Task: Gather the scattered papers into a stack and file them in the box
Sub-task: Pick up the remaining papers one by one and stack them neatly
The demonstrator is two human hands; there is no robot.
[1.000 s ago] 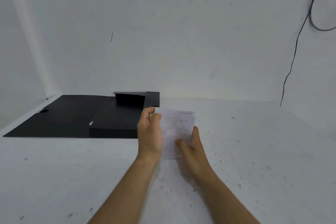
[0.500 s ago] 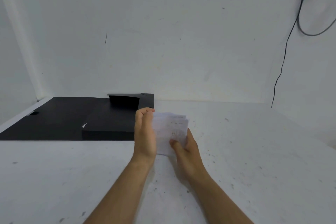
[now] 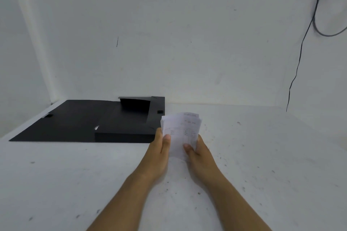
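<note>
Thin white printed paper slips point(image 3: 181, 131): matt, slightly curled. Flat black file box point(image 3: 112, 118): matt, smooth, plastic-looking. White bench point(image 3: 262, 165): matt, scuffed, speckled. White wall point(image 3: 187, 43): matt, marked.

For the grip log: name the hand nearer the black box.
The left hand, gripping the paper stack's left edge beside the box; the right hand holds the far side.

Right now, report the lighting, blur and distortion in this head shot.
Head view: flat, even light, only faint shadows under the forearms; print on the paper stack too soft to read; left hand and right hand slightly smeared; wide-angle bend curves the wall corner and the table edges; no glare on the black box.
</note>
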